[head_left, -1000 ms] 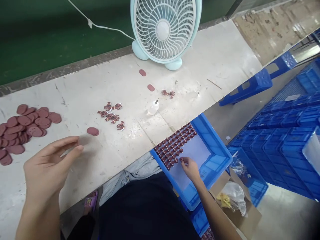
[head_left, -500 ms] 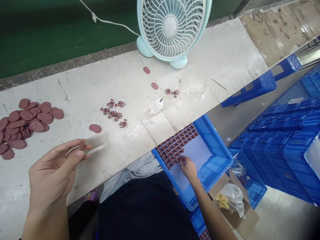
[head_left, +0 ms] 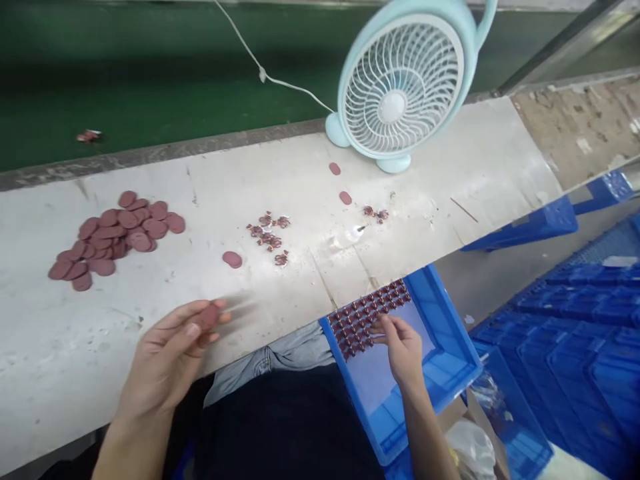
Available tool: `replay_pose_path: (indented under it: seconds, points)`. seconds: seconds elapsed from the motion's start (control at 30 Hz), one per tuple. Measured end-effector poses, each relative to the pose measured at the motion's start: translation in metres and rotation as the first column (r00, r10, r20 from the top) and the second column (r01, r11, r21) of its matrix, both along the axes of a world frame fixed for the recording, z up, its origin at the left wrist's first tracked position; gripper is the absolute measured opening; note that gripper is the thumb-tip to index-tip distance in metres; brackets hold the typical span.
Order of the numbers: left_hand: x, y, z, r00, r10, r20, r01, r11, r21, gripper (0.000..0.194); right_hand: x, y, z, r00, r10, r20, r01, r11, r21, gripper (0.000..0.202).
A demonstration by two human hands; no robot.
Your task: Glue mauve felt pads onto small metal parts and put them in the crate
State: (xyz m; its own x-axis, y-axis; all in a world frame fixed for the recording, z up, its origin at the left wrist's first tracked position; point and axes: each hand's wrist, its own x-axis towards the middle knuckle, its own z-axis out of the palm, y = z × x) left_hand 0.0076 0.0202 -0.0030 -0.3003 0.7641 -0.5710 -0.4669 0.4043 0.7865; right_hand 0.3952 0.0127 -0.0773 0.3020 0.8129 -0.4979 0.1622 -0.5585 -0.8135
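Note:
My left hand (head_left: 167, 350), above the bench's front part, pinches a reddish-brown oval disc (head_left: 209, 316) between thumb and fingers. Over the blue tray (head_left: 453, 333), my right hand (head_left: 403, 350) has its fingers stretched out and slightly apart beside rows of small dark-red pieces (head_left: 357, 327). Nothing shows between those fingers, though their tips partly overlap the pieces. Two overlapping discs (head_left: 232, 259) lie ahead of my left hand, with a pile of such discs (head_left: 115, 233) at the left. Small brown figure-like pieces (head_left: 270, 233) sit mid-bench, near a clear bottle (head_left: 347, 237) with a dark tip.
A light-blue fan (head_left: 400, 100) stands at the bench's back edge, its white cord (head_left: 263, 73) running over the green surface (head_left: 175, 80) behind. Stacked blue crates (head_left: 565, 353) are on the right. An open carton with plastic bags (head_left: 470, 443) sits beyond the tray.
The view has shifted, so the bench things appear lower and further right. My right hand's fingers have loosened from a piece at the rows' edge. My left hand still holds its disc.

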Motion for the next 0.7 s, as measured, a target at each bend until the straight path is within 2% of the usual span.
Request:
replay_pose_path:
  seconds: [0.1,0.17,0.2,0.27,0.3,0.33,0.4,0.43,0.47,0.5,0.53,0.6,0.63,0.7]
  points:
    - [0.017,-0.002,-0.002,0.976,-0.017,0.219,0.018,1.0,-0.002,0.034,-0.054,0.037,0.031,0.947,0.066,-0.314,-0.047,0.997,0.068,0.069]
    - [0.029,-0.002,-0.002,0.941,-0.045,0.335,0.037,0.999,0.028,0.033,-0.087,0.067,0.042,0.853,0.113,-0.51,-0.069,0.992,0.105,0.083]
    - [0.034,-0.002,-0.001,0.922,-0.056,0.382,0.042,0.998,0.046,0.032,-0.1,0.084,0.044,0.756,0.124,-0.643,-0.054,0.99,0.128,0.085]
    - [0.042,-0.002,0.001,0.884,-0.077,0.461,0.045,0.996,0.08,0.031,-0.116,0.118,0.047,0.441,0.14,-0.887,0.015,0.987,0.163,0.08]
    - [0.044,-0.002,0.002,0.865,-0.087,0.494,0.045,0.994,0.096,0.03,-0.121,0.135,0.047,0.273,0.146,-0.951,0.049,0.985,0.165,0.072]
    - [0.046,-0.002,0.003,0.848,-0.095,0.522,0.044,0.993,0.109,0.03,-0.124,0.149,0.049,0.15,0.153,-0.977,0.068,0.984,0.164,0.062]
    - [0.048,-0.002,0.004,0.82,-0.108,0.562,0.045,0.991,0.125,0.029,-0.128,0.168,0.055,0.064,0.163,-0.984,0.059,0.984,0.167,0.043]
    - [0.048,-0.002,0.005,0.812,-0.108,0.574,0.043,0.991,0.125,0.029,-0.13,0.171,0.06,0.066,0.163,-0.984,0.041,0.985,0.166,0.038]
    - [0.048,-0.001,0.005,0.806,-0.103,0.582,0.039,0.992,0.122,0.029,-0.133,0.169,0.067,0.105,0.165,-0.981,0.027,0.985,0.169,0.037]
    - [0.049,-0.001,0.006,0.803,-0.095,0.588,0.033,0.993,0.116,0.03,-0.138,0.162,0.075,0.185,0.175,-0.967,0.025,0.983,0.182,0.037]
    - [0.05,0.0,0.006,0.802,-0.087,0.592,0.027,0.994,0.11,0.031,-0.143,0.15,0.084,0.303,0.193,-0.933,0.029,0.977,0.211,0.036]
    - [0.051,0.001,0.006,0.799,-0.076,0.597,0.018,0.995,0.103,0.031,-0.158,0.119,0.098,0.589,0.257,-0.766,0.028,0.941,0.336,0.029]
    - [0.053,0.002,0.006,0.797,-0.071,0.599,0.013,0.995,0.1,0.031,-0.165,0.103,0.103,0.693,0.296,-0.657,0.001,0.911,0.412,0.023]
    - [0.055,0.004,0.006,0.796,-0.065,0.602,0.004,0.995,0.101,0.032,-0.178,0.075,0.107,0.807,0.351,-0.475,-0.057,0.847,0.529,0.017]
